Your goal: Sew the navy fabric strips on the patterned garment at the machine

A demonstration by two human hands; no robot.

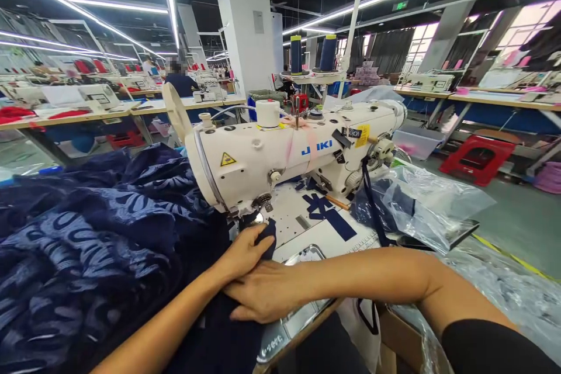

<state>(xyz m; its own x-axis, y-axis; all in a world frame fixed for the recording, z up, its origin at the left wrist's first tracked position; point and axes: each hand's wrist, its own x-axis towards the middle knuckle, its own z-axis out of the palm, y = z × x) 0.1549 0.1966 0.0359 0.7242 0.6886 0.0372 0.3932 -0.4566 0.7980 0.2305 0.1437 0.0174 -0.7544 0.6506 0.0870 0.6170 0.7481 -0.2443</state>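
While the left hand (246,254) rests on navy fabric (127,234) spread across the lower left, pinching or not I cannot tell, the right hand (265,293) lies open-fingered against it, lower centre.

Left hand (246,252) reaches just beyond right hand (267,292), right elbow (432,277) bent.
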